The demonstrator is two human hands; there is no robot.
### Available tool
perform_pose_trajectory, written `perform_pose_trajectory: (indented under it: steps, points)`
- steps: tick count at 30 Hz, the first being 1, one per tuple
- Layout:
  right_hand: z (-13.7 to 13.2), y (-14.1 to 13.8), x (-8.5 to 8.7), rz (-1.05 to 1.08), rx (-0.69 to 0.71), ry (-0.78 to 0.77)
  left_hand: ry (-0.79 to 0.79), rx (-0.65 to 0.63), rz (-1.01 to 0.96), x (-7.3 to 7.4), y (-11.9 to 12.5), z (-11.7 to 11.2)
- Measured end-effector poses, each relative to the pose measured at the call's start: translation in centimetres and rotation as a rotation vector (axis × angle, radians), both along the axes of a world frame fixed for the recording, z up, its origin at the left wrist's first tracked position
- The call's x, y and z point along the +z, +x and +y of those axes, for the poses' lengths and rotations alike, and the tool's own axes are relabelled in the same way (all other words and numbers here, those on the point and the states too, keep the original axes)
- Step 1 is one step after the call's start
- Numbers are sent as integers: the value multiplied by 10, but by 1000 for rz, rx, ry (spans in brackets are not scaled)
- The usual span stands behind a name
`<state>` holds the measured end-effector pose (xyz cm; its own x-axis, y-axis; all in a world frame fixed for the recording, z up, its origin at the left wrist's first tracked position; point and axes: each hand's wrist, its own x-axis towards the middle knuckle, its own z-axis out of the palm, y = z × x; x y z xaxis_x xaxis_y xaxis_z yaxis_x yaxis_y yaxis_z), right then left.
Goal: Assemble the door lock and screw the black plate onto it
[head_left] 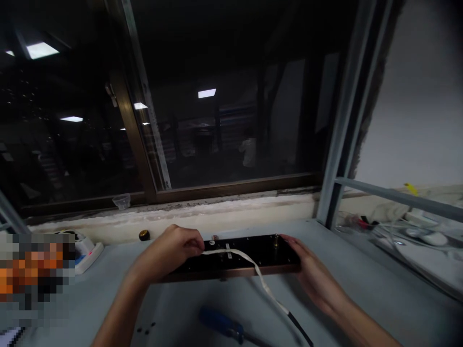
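A long dark rectangular panel (253,255) with a brown edge lies on the grey table, held at both ends. My left hand (170,253) is closed in a pinch on a white flat cable (249,262) that runs across the panel's top. The cable trails off the front edge toward me and ends in a black lead. My right hand (307,270) grips the panel's right end, fingers curled round the edge.
A blue-handled screwdriver (220,325) lies on the grey table (361,289) in front of me, with small dark screws (146,329) to its left. A white power strip (87,253) sits at left, cables at right. A dark window stands behind.
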<state>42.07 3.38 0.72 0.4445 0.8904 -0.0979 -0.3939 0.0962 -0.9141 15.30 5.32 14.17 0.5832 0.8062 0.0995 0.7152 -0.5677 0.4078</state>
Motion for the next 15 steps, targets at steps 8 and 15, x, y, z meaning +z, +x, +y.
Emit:
perform_pose_trajectory:
  steps: [8,15]
  points:
    - [-1,-2,4,-70,-38,-41,53,7,-58,1,-5,4]
    - [1,-1,2,-74,-49,-87,71,-33,-14,-6,-9,10]
